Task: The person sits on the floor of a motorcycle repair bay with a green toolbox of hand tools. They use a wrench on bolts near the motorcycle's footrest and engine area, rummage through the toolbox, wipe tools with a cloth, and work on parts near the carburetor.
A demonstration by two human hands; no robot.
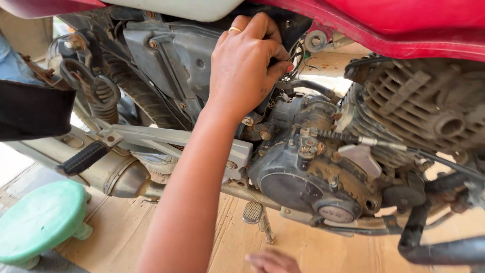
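Item: red motorcycle with grimy grey metal engine, viewed from the side, stood on flattened brown cardboard sheeting.

Left hand: raised into the gap beneath the red bodywork; a gold ring is worn; thumb and fingertips are pressed together on a bundle of thin black wires just above the engine casing.

Right hand: only the top is seen at the lower edge, near the cardboard; its grip cannot be told.

Adjacent: round dark clutch cover, finned cylinder, black ribbed rubber footpeg, dull metal exhaust pipe, rusty coil spring, round pale-green plastic stool at lower left.
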